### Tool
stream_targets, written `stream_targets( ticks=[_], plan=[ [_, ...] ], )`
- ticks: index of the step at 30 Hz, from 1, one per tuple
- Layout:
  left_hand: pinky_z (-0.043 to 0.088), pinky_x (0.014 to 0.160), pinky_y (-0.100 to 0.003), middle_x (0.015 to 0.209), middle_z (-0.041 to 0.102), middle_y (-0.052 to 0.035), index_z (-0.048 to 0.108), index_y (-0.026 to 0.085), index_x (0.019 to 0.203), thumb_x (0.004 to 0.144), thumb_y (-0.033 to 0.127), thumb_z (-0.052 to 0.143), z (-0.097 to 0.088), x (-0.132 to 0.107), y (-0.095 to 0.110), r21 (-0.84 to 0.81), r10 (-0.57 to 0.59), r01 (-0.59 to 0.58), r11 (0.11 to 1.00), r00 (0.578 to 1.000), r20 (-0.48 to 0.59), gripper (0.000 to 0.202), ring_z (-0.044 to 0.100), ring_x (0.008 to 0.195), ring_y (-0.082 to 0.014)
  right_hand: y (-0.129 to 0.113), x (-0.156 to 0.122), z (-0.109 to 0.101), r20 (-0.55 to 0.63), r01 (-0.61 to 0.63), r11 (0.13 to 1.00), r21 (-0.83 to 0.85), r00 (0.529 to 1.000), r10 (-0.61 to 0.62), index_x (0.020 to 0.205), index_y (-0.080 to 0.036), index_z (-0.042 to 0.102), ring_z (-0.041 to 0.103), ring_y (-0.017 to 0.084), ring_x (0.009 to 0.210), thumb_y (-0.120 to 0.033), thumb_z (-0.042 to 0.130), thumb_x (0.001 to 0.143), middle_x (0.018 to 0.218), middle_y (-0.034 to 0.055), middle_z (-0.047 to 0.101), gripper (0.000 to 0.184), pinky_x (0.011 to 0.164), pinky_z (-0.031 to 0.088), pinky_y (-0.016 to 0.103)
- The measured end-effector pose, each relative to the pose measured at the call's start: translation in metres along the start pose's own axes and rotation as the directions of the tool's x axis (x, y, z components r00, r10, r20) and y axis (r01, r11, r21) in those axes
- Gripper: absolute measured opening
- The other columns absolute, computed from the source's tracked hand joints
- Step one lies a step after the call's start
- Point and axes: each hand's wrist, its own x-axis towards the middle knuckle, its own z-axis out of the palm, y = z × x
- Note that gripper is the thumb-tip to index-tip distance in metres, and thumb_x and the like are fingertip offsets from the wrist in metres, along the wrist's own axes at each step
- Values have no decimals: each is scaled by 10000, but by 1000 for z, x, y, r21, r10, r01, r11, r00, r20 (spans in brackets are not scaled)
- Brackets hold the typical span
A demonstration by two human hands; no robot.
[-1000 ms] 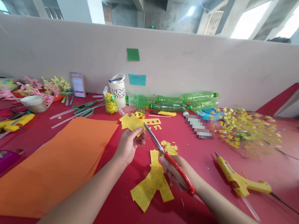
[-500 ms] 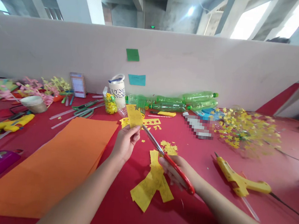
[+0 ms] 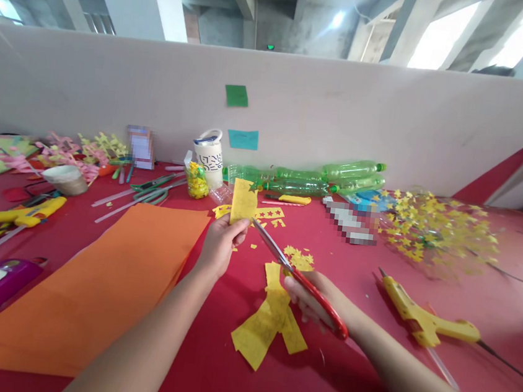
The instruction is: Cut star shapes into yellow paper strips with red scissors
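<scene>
My left hand pinches a small yellow paper strip and holds it upright over the red table. My right hand grips red-handled scissors, whose blades point up-left and meet the lower edge of the strip. Under my right hand lies a pile of yellow paper strips. A few cut yellow stars lie just beyond the scissors.
A large orange sheet covers the left. A yellow glue gun lies at right, another at left. Green plastic bottles, a paper cup and a heap of yellow stars line the back partition.
My left hand turned the yellow paper from lying flat to standing upright, and small scraps fell beneath it. The scissors stayed at its edge. The view shifted slightly.
</scene>
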Motion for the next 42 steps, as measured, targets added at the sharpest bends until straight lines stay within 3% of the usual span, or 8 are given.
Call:
stream_targets(
  ticks=[4, 10, 25, 42],
  plan=[
    [260, 461, -200, 544, 483, 43, 570, 145, 683, 703, 256, 705, -2, 1, 0, 28, 6, -6, 1000, 1000, -8, 175, 377, 474, -46, -2, 0, -1, -7, -28, 999, -17, 1000, 28, 626, -181, 453, 405, 67, 280, -609, 566, 789, 379, -69, 433, 471, 314, 292, 173],
    [239, 454, -204, 536, 464, 46, 554, 147, 667, 710, 241, 695, -5, 3, 2, 36, -4, 3, 999, 999, 39, 176, 359, 467, -46, -3, -1, -1, 14, -24, 1000, -14, 1000, 25, 594, -187, 436, 395, 66, 269, -629, 536, 800, 328, -78, 389, 498, 363, 366, 193],
    [226, 454, -202, 511, 451, 51, 508, 143, 616, 678, 218, 701, -8, 6, 4, 6, -57, 57, 998, 996, 61, 216, 339, 445, -38, 0, 2, -1, 25, -49, 998, -34, 998, 50, 590, -181, 425, 424, 71, 291, -600, 566, 798, 405, -61, 419, 489, 287, 276, 159],
    [234, 444, -197, 516, 450, 53, 521, 142, 621, 674, 204, 702, -7, 6, 3, -29, -68, 70, 997, 996, 65, 199, 343, 441, -33, 1, 2, -3, 53, -31, 999, -11, 998, 31, 580, -178, 433, 403, 60, 291, -549, 589, 807, 399, -64, 420, 462, 299, 280, 159]
  ],
)
